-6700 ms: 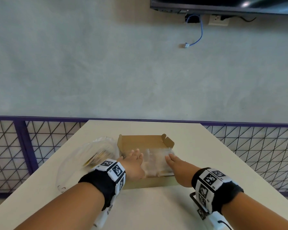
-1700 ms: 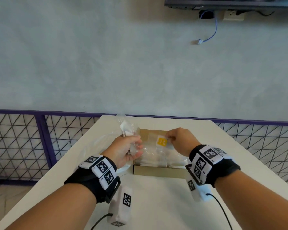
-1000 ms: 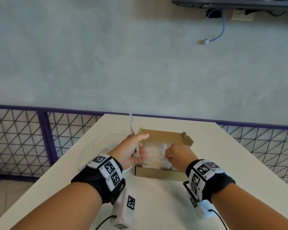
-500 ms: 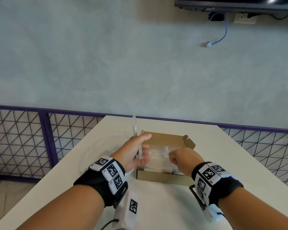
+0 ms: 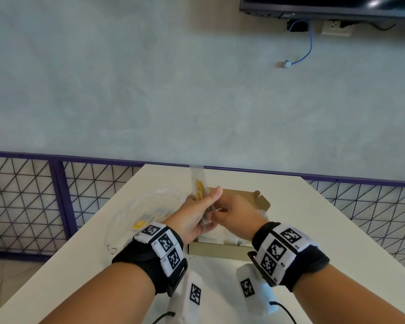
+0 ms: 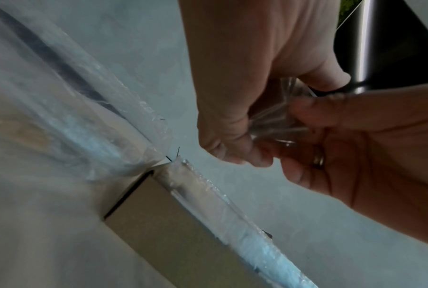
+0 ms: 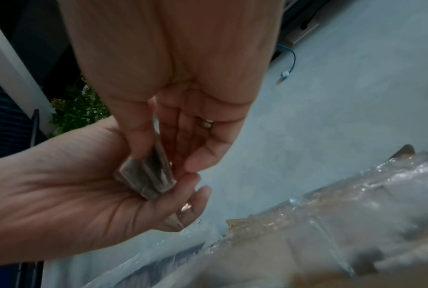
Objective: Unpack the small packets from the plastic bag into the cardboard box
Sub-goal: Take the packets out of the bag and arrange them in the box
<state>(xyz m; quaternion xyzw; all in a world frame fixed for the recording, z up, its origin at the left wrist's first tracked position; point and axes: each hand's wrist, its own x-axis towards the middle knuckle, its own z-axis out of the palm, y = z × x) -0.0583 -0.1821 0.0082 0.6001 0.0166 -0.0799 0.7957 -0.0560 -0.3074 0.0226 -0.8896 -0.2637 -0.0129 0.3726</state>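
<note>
My left hand (image 5: 197,215) holds a small stack of clear packets (image 5: 198,188) upright over the left end of the cardboard box (image 5: 218,251). The packets show yellow inside. My right hand (image 5: 234,215) meets it and pinches the lower end of the packets (image 7: 147,175) between thumb and fingers. In the left wrist view the left hand (image 6: 232,107) curls round the clear packets (image 6: 274,122), with the right hand (image 6: 360,148) pressed against them. More clear packets (image 7: 350,196) lie inside the box. The plastic bag (image 5: 147,206) lies flat left of the box with a yellow-labelled packet (image 5: 140,225) in it.
The box and bag sit on a white table (image 5: 313,230) whose far edge meets a purple mesh fence (image 5: 56,195). A twist tie (image 5: 111,249) lies near the bag's front edge. A blue cable (image 5: 306,50) hangs on the grey wall under a screen.
My right hand has come up out of the box and moved left onto the packets in my left hand. The left hand still holds the stack upright.
</note>
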